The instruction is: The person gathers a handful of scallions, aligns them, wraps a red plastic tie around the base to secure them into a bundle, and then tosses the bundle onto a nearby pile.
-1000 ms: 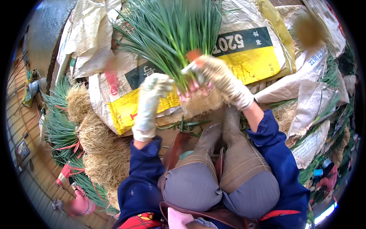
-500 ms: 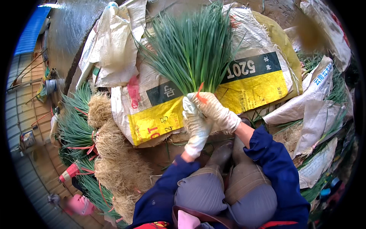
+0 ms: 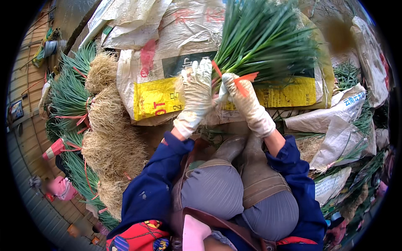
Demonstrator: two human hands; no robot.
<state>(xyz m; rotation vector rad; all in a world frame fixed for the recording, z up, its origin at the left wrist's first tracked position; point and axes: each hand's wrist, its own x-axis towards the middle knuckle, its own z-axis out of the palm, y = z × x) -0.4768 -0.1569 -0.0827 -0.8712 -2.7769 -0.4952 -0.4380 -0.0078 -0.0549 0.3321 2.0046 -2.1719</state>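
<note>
Green bundle (image 3: 255,46) slants lengthwise — leaves (image 3: 274,50) pointing forward-right.

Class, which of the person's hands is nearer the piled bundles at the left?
Left. The left hand is to the right of the piled bundles, apart from them; the right hand is farther right.

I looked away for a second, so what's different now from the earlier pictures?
The green bunch has swung rightward, its leaves now fanning to the upper right. The hands, together half a second ago, have come apart: the left hand is left of the right hand, which stays at the orange strip. The sack and rooted bundles stayed put.
</note>
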